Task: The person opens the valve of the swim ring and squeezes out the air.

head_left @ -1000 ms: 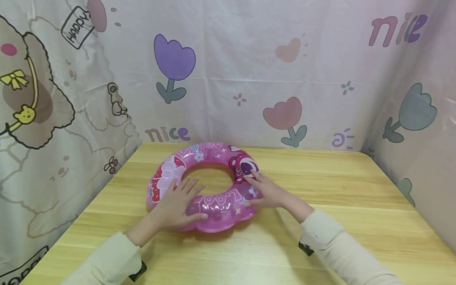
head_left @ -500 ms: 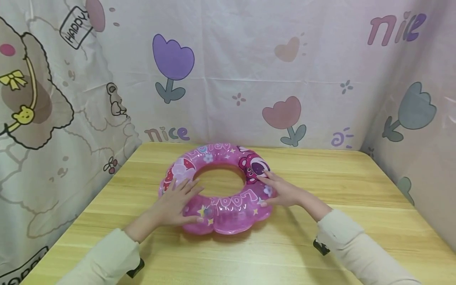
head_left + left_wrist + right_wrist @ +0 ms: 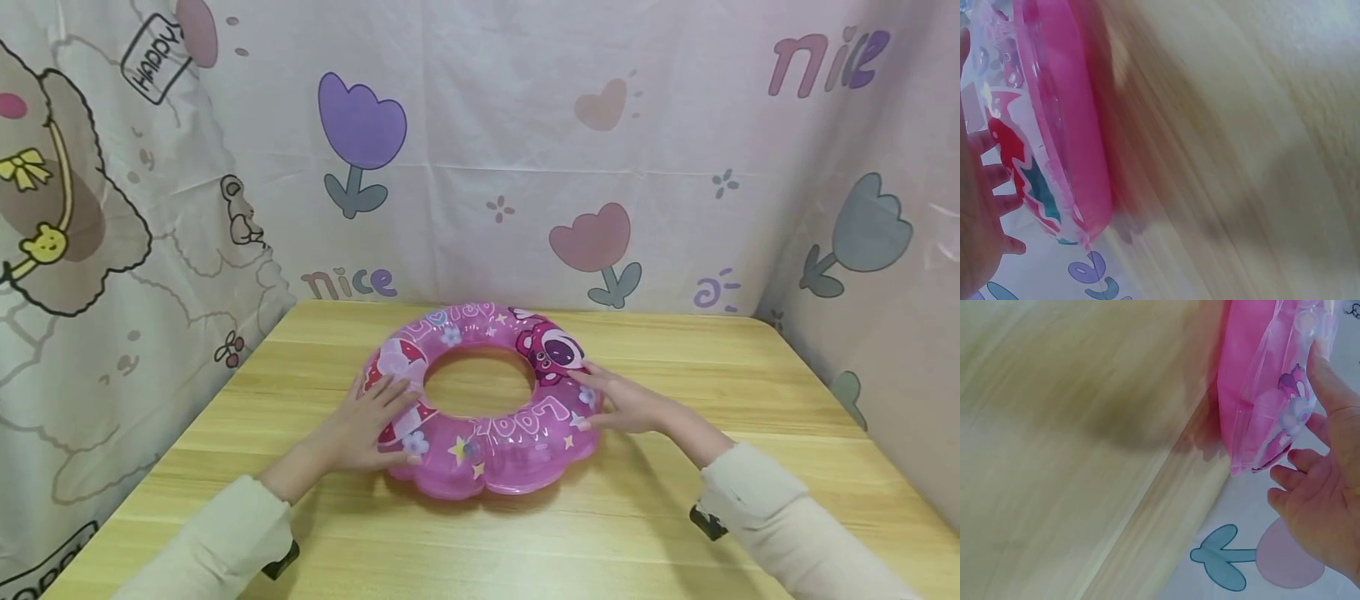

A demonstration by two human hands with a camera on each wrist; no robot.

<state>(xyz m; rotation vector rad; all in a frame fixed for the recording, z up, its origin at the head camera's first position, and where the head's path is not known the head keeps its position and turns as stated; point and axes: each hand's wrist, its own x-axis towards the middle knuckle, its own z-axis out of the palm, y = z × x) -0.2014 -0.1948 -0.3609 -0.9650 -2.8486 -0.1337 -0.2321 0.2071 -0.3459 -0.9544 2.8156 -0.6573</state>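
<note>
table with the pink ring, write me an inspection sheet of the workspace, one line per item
surface: pale wood-grain table
job's things: one pink inflatable ring, printed side up
clutter: nothing seen
hands: left hand, fingers spread, at the ring's left side; right hand at its right side
cables: nothing seen
surroundings: white printed fabric behind the table and along both sides

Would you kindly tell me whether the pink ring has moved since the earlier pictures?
Yes: the pink ring has moved rightward in the head view, judged against the printed pink tulip.
</note>
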